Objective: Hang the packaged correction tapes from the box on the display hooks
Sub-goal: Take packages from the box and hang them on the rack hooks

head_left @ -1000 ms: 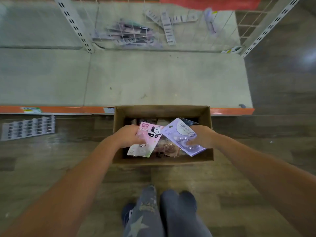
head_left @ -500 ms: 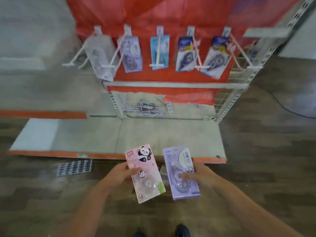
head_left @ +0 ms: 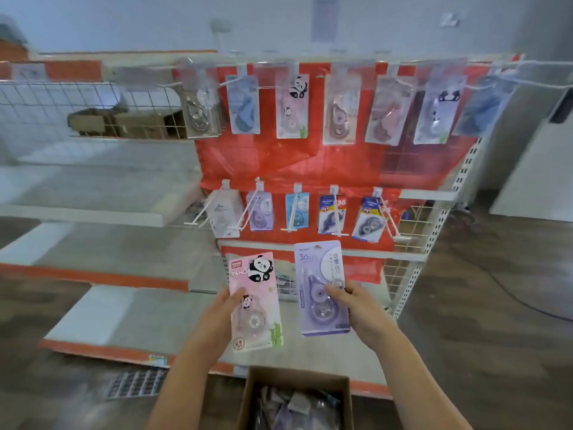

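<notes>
My left hand [head_left: 217, 318] grips a pink panda correction tape pack [head_left: 255, 301] by its left edge. My right hand [head_left: 356, 302] holds a purple correction tape pack [head_left: 321, 285] by its right side. Both packs are upright in front of the red display panel [head_left: 310, 164]. The cardboard box [head_left: 297, 398] sits on the floor below my hands, with more packs inside. A lower row of hooks [head_left: 290, 212] and an upper row of hooks [head_left: 328, 79] carry several hanging packs. A matching purple pack [head_left: 260, 212] hangs in the lower row and a panda pack [head_left: 292, 107] in the upper row.
White shelves [head_left: 93, 212] run to the left, with a wire basket [head_left: 93, 110] above holding brown boxes. A low orange-edged base shelf [head_left: 155, 324] lies in front of the display. A flat blister sheet [head_left: 136, 383] lies on the wood floor at lower left.
The view has swung up from the box to the display. Both hands lifted the two packs out of the box and raised them toward the hooks.
</notes>
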The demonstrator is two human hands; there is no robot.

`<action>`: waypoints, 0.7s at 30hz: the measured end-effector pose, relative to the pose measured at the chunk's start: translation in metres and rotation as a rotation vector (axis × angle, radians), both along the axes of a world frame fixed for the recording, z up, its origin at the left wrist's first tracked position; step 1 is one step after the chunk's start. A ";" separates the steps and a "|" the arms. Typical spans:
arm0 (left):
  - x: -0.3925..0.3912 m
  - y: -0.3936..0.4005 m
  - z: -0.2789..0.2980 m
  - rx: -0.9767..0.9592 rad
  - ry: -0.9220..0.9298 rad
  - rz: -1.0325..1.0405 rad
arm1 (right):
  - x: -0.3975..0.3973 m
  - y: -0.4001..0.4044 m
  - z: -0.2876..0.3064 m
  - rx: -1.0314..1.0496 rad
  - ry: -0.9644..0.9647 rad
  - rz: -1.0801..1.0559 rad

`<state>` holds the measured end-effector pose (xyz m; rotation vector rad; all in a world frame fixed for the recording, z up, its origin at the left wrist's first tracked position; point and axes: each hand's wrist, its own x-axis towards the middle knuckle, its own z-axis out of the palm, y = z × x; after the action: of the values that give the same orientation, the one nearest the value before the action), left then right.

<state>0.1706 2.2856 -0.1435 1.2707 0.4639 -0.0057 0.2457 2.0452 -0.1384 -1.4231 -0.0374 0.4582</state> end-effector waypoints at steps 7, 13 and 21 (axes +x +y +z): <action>-0.006 0.003 -0.003 0.000 -0.008 0.003 | 0.003 0.024 -0.006 0.033 -0.013 0.087; 0.004 0.033 -0.015 -0.023 0.019 0.076 | 0.020 0.048 -0.020 0.023 0.046 0.081; 0.043 0.095 -0.027 0.012 -0.032 0.058 | 0.057 0.134 -0.058 -0.036 0.095 0.070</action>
<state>0.2141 2.3807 -0.1710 1.2671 0.4735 0.0658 0.3025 2.1790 -0.1962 -1.4371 -0.0022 0.5863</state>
